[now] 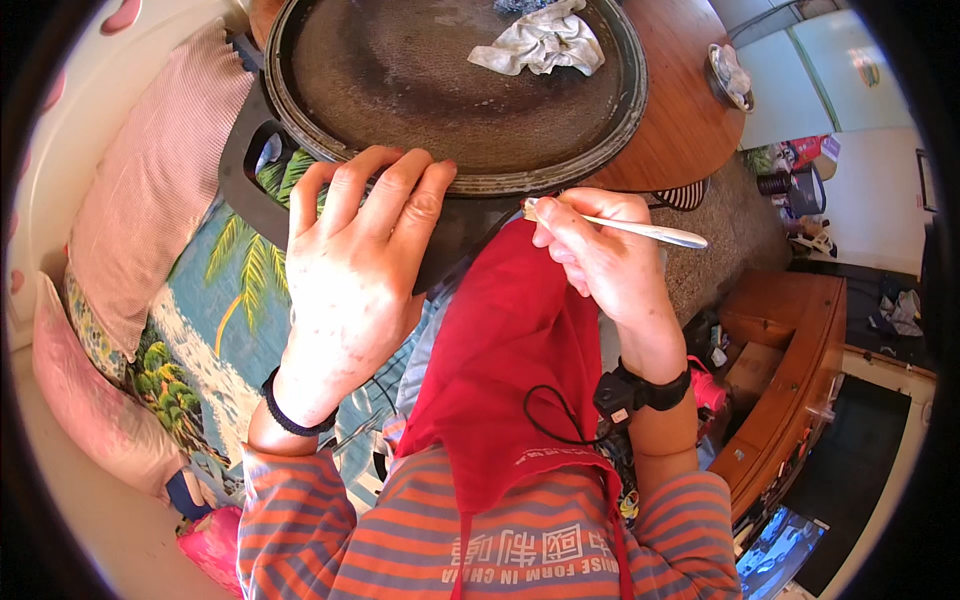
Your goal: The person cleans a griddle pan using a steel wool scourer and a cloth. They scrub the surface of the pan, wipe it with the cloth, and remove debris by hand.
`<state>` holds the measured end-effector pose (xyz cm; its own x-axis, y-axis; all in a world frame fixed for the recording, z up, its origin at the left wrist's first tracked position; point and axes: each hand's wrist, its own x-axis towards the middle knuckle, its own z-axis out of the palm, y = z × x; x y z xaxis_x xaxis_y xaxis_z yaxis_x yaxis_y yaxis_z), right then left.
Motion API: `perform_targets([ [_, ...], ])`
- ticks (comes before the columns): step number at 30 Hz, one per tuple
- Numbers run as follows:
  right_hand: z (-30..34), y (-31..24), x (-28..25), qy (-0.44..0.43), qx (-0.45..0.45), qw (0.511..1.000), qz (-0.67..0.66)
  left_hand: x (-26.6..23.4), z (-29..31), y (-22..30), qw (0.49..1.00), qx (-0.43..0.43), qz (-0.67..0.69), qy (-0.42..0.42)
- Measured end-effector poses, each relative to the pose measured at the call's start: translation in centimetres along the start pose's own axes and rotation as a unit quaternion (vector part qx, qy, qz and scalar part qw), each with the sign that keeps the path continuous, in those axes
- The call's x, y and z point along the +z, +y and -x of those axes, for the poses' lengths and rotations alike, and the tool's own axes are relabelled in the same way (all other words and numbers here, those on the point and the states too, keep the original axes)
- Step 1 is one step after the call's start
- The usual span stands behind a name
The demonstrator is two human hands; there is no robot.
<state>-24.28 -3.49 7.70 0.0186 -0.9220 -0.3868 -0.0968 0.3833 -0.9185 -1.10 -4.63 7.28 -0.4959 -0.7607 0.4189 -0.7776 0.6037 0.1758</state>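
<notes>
Large round dark pan (420, 90) sits tilted against the round wooden table (690, 120), its near rim over the person's lap; left hand (350, 270) lies on that near rim, fingers curled over the edge and gripping it. Right hand (600, 260) is closed on a thin metal utensil (650, 230), held just beside the rim, its tip pointing right. A crumpled white cloth (545, 42) lies in the pan's far side; a red apron (510, 370) covers the lap, with a palm-print blanket (230, 310) to the left.
</notes>
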Motion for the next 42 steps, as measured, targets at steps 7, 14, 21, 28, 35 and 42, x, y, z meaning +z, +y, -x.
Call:
perform_targets([
  [7,0.2,0.6,0.1,0.008,0.008,0.998,-0.057,0.2,0.0,0.0,1.000,0.004,-0.008,0.008],
  [14,0.0,-0.1,0.2,0.011,0.003,0.999,-0.051,0.0,-0.2,0.1,1.000,-0.002,-0.006,0.000],
  [21,-0.5,0.6,-2.8,0.111,-0.055,0.992,-0.025,0.0,-0.2,0.1,1.000,-0.001,0.002,-0.004],
  [28,0.1,0.2,-0.7,0.027,-0.060,0.997,-0.036,0.0,-0.2,0.1,1.000,0.001,-0.011,0.002],
  [35,-0.1,0.0,-0.4,0.031,-0.063,0.997,-0.027,-0.2,-0.2,0.4,1.000,-0.005,-0.008,-0.013],
  [42,-0.7,0.1,-1.6,0.078,-0.080,0.994,-0.012,-0.2,-0.2,0.3,1.000,-0.002,-0.008,-0.004],
])
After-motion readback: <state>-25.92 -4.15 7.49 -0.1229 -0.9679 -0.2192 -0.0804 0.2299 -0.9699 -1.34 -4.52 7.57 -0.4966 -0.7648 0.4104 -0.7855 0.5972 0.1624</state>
